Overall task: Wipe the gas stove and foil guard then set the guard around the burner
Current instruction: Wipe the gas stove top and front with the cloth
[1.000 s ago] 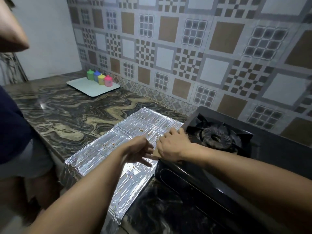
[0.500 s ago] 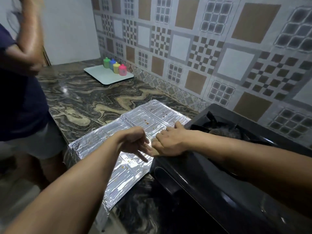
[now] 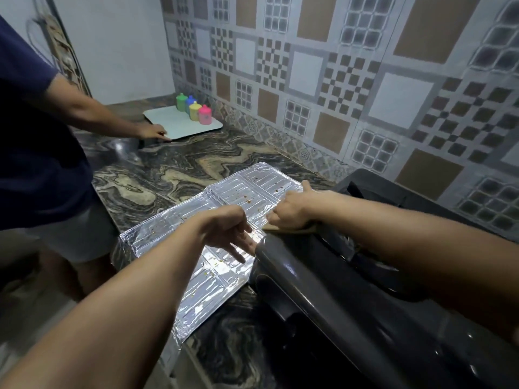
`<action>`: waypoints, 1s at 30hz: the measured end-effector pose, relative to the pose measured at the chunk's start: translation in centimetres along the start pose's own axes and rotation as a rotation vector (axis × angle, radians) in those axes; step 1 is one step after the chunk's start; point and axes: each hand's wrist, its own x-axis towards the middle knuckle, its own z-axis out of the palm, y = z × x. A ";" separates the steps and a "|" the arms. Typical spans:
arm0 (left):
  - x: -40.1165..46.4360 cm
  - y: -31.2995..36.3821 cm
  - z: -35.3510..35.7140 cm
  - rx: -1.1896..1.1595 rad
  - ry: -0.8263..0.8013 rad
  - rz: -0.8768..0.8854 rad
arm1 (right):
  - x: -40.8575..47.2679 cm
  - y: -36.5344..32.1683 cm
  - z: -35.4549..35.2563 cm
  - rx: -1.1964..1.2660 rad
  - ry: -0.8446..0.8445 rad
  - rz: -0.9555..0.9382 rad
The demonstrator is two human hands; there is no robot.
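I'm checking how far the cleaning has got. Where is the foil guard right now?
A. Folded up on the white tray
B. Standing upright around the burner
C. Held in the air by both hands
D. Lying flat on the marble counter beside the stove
D: the foil guard lies unfolded flat on the marble counter, left of the gas stove, brown spots on its panels.

four cups (image 3: 193,108), one tray (image 3: 179,127)

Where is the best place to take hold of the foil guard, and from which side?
Probably the foil guard's left end, which overhangs the countertop edge: fingers can pinch that thin sheet from the front. The rest lies flat, leaving nothing to get under.
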 end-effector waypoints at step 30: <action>2.2 7.1 2.9 0.611 -0.014 -0.024 | 3.1 11.8 -2.1 0.224 -0.283 -0.172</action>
